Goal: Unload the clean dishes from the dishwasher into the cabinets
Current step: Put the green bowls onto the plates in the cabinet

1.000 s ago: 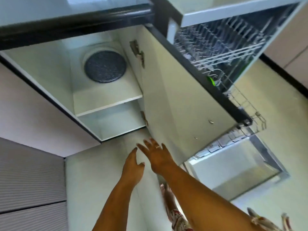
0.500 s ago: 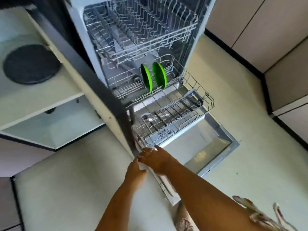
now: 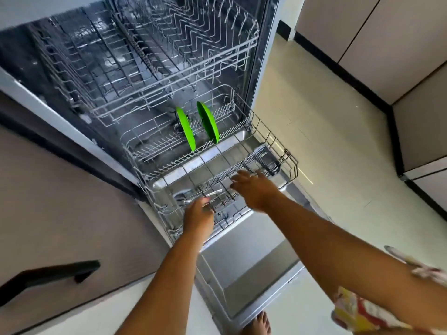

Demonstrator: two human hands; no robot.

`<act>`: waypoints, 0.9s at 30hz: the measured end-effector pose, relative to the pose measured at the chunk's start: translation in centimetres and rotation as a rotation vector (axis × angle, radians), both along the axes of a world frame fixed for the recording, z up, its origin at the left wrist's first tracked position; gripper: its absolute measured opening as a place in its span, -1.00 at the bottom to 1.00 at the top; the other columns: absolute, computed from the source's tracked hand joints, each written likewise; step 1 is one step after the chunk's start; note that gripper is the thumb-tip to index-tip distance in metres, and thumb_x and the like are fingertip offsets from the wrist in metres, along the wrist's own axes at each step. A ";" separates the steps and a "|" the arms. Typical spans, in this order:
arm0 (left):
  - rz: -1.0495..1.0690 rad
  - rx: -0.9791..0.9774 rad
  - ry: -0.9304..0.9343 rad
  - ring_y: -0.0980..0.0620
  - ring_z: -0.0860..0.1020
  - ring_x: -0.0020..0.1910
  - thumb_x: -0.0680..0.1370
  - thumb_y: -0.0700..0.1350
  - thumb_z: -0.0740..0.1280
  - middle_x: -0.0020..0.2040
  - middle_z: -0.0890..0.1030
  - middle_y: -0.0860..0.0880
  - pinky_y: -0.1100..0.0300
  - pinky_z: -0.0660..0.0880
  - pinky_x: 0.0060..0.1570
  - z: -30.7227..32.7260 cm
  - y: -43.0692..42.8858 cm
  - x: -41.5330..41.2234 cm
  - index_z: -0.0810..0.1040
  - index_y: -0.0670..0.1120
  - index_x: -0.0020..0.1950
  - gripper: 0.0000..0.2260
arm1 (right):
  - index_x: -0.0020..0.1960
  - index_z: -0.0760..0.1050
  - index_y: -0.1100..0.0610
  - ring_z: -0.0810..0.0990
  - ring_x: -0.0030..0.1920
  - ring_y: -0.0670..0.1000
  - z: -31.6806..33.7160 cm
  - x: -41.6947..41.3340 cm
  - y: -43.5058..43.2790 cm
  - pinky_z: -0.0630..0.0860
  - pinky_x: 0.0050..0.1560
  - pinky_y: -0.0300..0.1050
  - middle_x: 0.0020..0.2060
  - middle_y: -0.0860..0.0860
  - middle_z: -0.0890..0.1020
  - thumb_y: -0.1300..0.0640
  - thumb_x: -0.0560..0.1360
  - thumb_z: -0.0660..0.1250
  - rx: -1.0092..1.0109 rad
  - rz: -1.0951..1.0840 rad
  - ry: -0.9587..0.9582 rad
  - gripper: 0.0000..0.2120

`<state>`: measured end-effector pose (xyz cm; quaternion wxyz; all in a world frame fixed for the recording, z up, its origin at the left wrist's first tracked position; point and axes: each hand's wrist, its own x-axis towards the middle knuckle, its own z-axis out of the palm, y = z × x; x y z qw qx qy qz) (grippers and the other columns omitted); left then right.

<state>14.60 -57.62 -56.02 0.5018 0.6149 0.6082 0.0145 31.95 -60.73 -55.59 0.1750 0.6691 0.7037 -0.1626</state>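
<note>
Now, head view: lower rack point(image 3: 292, 165) pulled out. Two green plates point(image 3: 208, 122) stand on edge at its back; cutlery point(image 3: 191, 199) lies at front. Right hand point(image 3: 254, 187) spread over tines; left hand point(image 3: 198, 215) at cutlery, grip lost in blur. Cutlery likely light, stiff, slick; take handles.

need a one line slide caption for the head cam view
Left hand at the cutlery, right hand open over the pulled-out lower dishwasher rack; two green plates stand upright behind.
</note>
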 end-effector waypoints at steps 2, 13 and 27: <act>0.033 0.025 -0.002 0.12 0.45 -0.36 0.57 -0.30 0.17 0.10 0.50 -0.09 0.41 0.33 -0.62 -0.5 2.4 1.3 0.42 -0.07 0.34 -0.64 | 0.50 0.14 0.00 -0.02 0.53 0.07 0.1 2.1 2.0 0.02 0.47 0.26 0.53 0.00 0.07 0.25 0.50 0.26 0.022 -0.026 -0.018 -0.37; 0.010 0.121 0.145 -0.17 0.55 0.03 0.54 -0.28 0.19 0.24 0.51 -0.17 0.07 0.50 -0.18 -7.4 16.7 5.0 0.41 -0.03 0.36 -0.61 | 0.50 0.15 0.04 -0.03 0.53 0.12 -5.5 6.8 12.9 0.03 0.44 0.34 0.54 -0.01 0.03 0.15 0.51 0.29 0.029 -0.030 -0.116 -0.39; -0.283 0.209 0.206 -0.15 0.54 0.16 0.51 -0.18 0.34 0.26 0.54 -0.17 0.08 0.48 0.16 -12.0 27.0 9.3 0.53 0.01 0.27 -0.66 | 0.45 0.24 0.08 0.39 0.31 0.08 -9.6 5.9 23.5 0.37 0.12 0.00 0.38 0.04 0.35 0.16 0.61 0.12 0.064 0.032 -0.220 -0.59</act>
